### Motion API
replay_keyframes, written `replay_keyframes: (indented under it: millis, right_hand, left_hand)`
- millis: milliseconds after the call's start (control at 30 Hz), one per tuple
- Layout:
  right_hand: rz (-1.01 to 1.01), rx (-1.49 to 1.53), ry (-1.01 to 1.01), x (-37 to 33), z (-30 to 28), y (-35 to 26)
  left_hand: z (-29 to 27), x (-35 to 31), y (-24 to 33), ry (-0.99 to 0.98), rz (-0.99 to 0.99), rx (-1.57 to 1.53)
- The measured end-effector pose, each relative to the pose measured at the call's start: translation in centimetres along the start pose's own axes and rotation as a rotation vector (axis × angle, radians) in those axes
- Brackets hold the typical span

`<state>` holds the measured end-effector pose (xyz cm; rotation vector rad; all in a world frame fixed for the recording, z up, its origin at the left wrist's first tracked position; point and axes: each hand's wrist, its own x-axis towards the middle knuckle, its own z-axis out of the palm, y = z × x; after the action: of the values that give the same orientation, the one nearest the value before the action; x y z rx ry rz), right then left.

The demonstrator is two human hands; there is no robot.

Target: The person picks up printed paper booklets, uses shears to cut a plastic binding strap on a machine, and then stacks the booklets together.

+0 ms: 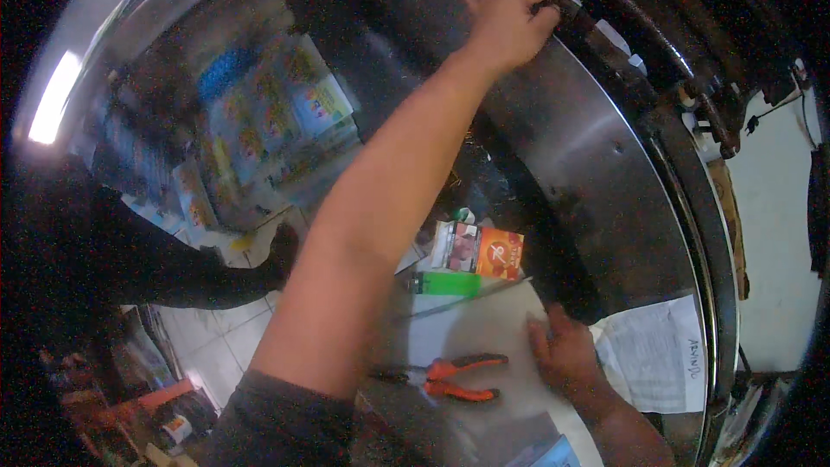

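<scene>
My left arm stretches across the view to the top, where my left hand (514,17) has its fingers bent over a dark object on the dark rim of a curved metal panel (588,134); what the object is stays unclear. Lower right, my right hand (566,350) rests at the edge of a pale board (510,337), fingers loosely extended and nothing visible in them. On that board, left of the right hand, lie pliers with orange-and-black handles (445,369). Beyond them are a green lighter (454,284) and an orange-and-white cigarette pack (497,252).
A printed paper sheet (657,355) lies against the metal panel, right of my right hand. Stacked colourful packages (277,121) stand at the left. White floor tiles (207,337) show below them, and a blue-edged item (553,454) sits at the bottom edge.
</scene>
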<state>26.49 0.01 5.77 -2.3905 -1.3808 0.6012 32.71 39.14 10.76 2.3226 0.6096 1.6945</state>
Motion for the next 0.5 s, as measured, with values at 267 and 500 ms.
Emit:
replay_keyframes:
  millis: [267,500]
  right_hand:
    - [0.053,0.007,-0.014,-0.1,0.0,-0.2]
    - [0.047,-0.013,0.008,-0.1,-0.3,-0.2]
  left_hand:
    - [-3.7,2.2,3.4,-0.073,-0.367,-0.294]
    - [-2.3,2.9,2.4,0.082,-0.253,-0.282]
